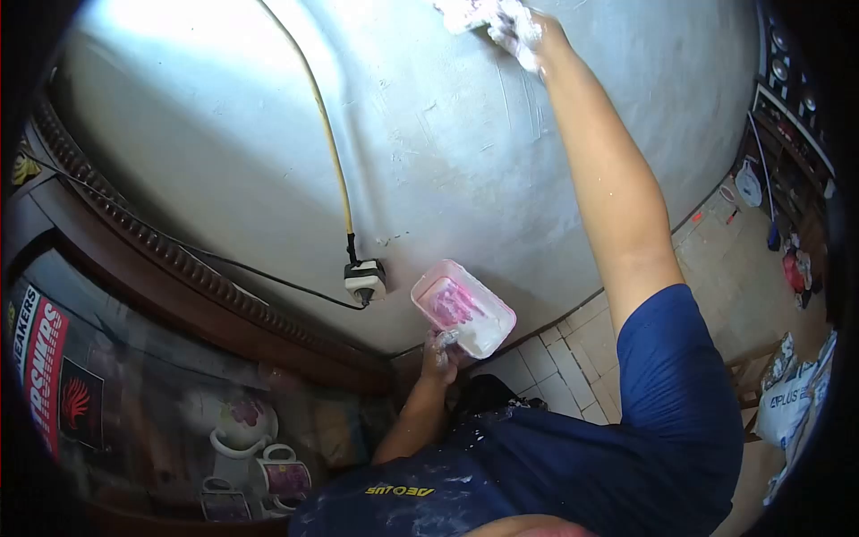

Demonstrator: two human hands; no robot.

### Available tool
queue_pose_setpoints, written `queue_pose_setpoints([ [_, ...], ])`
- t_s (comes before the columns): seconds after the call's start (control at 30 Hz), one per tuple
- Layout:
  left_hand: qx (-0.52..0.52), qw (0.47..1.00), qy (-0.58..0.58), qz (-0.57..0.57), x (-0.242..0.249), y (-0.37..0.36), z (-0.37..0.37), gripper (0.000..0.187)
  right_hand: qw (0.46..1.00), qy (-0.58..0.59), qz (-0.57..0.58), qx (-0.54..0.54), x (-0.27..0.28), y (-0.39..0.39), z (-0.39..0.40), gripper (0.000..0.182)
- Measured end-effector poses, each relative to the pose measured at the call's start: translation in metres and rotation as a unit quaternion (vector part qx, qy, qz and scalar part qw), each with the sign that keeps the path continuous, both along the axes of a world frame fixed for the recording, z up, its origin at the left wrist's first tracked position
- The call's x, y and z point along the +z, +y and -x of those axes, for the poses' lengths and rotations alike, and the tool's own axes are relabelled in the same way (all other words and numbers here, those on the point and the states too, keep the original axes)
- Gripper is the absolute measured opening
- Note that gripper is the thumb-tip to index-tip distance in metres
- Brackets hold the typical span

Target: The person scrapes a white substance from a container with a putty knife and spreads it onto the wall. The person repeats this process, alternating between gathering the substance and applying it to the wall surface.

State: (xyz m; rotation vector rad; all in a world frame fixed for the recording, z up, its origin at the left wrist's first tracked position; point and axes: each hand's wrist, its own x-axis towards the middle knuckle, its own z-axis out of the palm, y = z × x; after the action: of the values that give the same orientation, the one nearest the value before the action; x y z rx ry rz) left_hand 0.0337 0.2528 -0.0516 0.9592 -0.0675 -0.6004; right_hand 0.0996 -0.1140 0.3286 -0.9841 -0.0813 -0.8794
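The right arm is raised and nearly straight, running from the blue sleeve [676, 367] up across the wall [447, 170], with the elbow only slightly bent. At its end the right hand [522, 38] is up by the wall near the top edge of the view, coated in white paste. A paste-covered thing [467, 14] lies at its fingers; whether the hand is clenched around it, I cannot tell.

The left arm is held low and close to the shirt [501, 461], forearm angled up and forward. The left hand [440, 355] grasps the near end of a pink tub [463, 310], white smears on its fingers. The tub is tilted, its open side facing the camera, with white paste inside. It is in front of the lower wall, to the right of the socket [365, 281], above the tiled floor [559, 367].
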Motion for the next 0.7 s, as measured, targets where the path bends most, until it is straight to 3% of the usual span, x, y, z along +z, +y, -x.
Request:
queue_pose_setpoints([
  [0.03,-0.001,1.0,0.0,0.002,-0.002,0.0,0.0,0.045,0.997,-0.023,-0.035,0.067,-0.034,-0.025,-0.01,0.017],
  [0.07,-0.001,1.0,0.011,0.009,-0.005,0.001,-0.002,0.045,0.997,0.071,-0.037,0.019,-0.075,-0.039,-0.019,0.018],
  [0.1,-0.003,1.0,0.024,0.017,-0.008,0.001,-0.003,0.044,0.995,0.058,-0.03,0.081,-0.126,-0.037,-0.009,0.02],
  [0.2,-0.021,0.999,0.034,-0.01,-0.02,0.002,-0.01,0.044,0.95,0.279,-0.122,0.071,-0.291,-0.003,0.027,0.021],
  [0.23,-0.021,0.999,0.035,-0.004,-0.019,0.001,-0.009,0.044,0.955,0.271,-0.098,0.064,-0.339,0.014,0.045,0.022],
  [0.27,-0.014,1.0,0.015,-0.018,-0.014,0.0,-0.007,0.043,0.948,0.274,-0.145,0.075,-0.395,0.02,0.055,0.021],
  [0.3,-0.006,0.999,-0.007,-0.032,-0.009,-0.001,-0.007,0.042,0.94,0.276,-0.176,0.092,-0.407,0.034,0.073,0.019],
  [0.4,-0.005,1.0,-0.015,-0.011,-0.009,0.0,-0.009,0.044,0.936,0.258,-0.183,0.153,-0.404,0.039,0.099,0.017],
  [0.43,-0.004,1.0,-0.017,-0.011,-0.007,-0.002,-0.01,0.044,0.943,0.234,-0.18,0.15,-0.376,0.036,0.099,0.018],
  [0.57,0.008,1.0,0.02,0.007,-0.014,0.003,-0.008,0.045,0.983,0.105,-0.116,0.096,-0.205,-0.001,0.079,0.02],
  [0.6,-0.003,0.999,0.033,0.02,-0.014,0.004,-0.008,0.045,0.993,0.032,-0.086,0.07,-0.151,-0.003,0.083,0.02],
  [0.63,-0.002,0.999,0.032,0.019,-0.006,0.003,-0.005,0.045,0.989,-0.048,-0.087,0.108,-0.116,-0.021,0.072,0.019],
  [0.7,0.016,1.0,0.008,0.0,0.014,-0.001,0.004,0.046,0.998,-0.036,-0.03,0.049,-0.053,-0.05,0.051,0.019],
])
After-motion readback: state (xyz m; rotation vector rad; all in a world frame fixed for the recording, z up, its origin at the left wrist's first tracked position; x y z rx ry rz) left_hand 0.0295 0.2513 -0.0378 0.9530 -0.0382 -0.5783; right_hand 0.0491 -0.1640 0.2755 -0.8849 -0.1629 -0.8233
